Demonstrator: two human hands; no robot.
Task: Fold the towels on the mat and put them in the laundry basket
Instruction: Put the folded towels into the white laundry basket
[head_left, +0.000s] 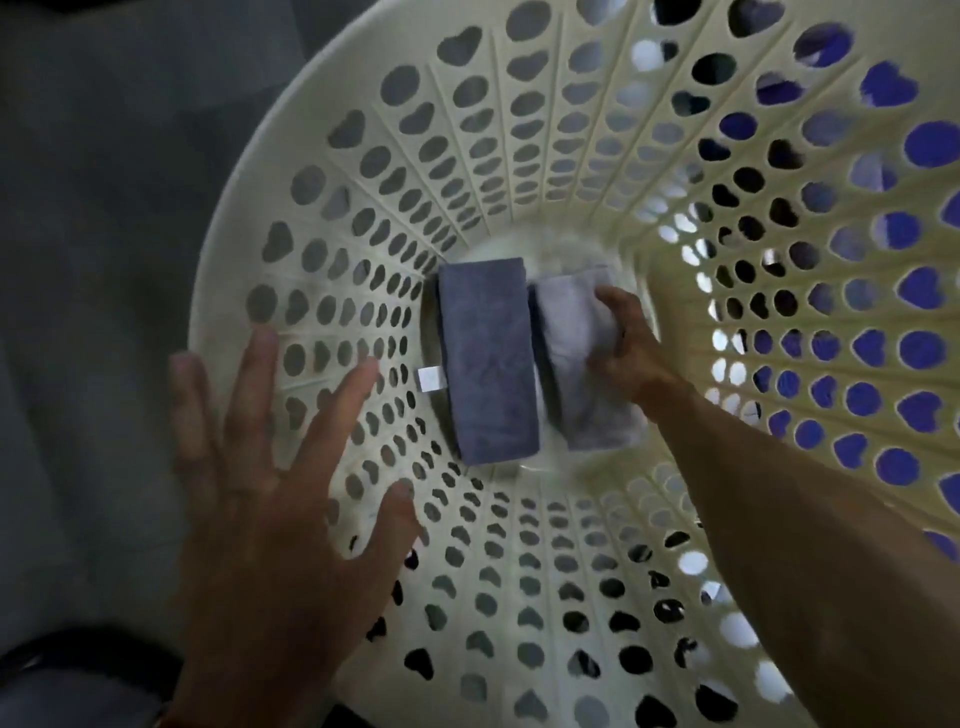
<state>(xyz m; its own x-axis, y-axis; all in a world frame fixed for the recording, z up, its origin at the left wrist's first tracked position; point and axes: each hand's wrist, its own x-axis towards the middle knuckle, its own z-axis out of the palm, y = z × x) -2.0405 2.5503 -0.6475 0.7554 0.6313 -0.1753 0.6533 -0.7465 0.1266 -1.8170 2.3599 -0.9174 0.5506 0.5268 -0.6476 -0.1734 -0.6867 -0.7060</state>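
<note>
I look straight down into a cream perforated laundry basket. A folded dark blue-grey towel with a white tag lies flat on its bottom. Beside it on the right lies a folded pale grey towel. My right hand reaches deep inside, its fingers curled round the right edge of the pale towel. My left hand hovers over the basket's left rim with its fingers spread, holding nothing.
A grey floor lies to the left of the basket. Blue-purple fabric shows through the holes in the right wall. The basket's walls rise steeply around the towels.
</note>
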